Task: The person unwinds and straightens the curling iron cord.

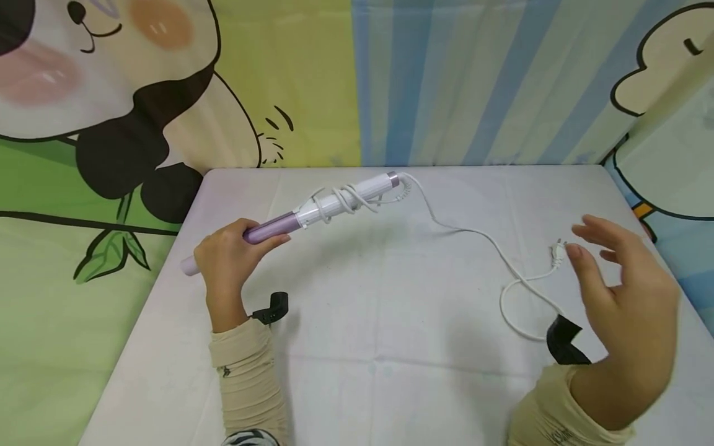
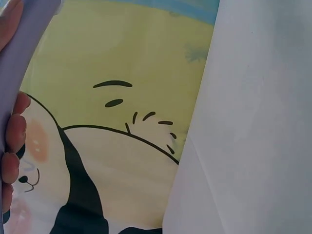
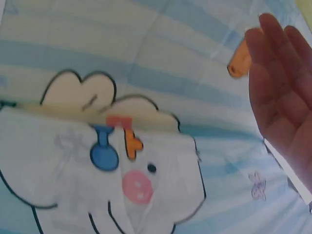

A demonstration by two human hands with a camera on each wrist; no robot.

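Two hands are at work: the left hand grips the purple barrel of a curling iron at ten o'clock on the counter, cord partly wound round its handle. The right hand hovers spread, empty, beside the plug at three o'clock. Winding seems underway; next probably means taking up the loose cord.

Bare table lies between the hands; the cord crosses its right side.
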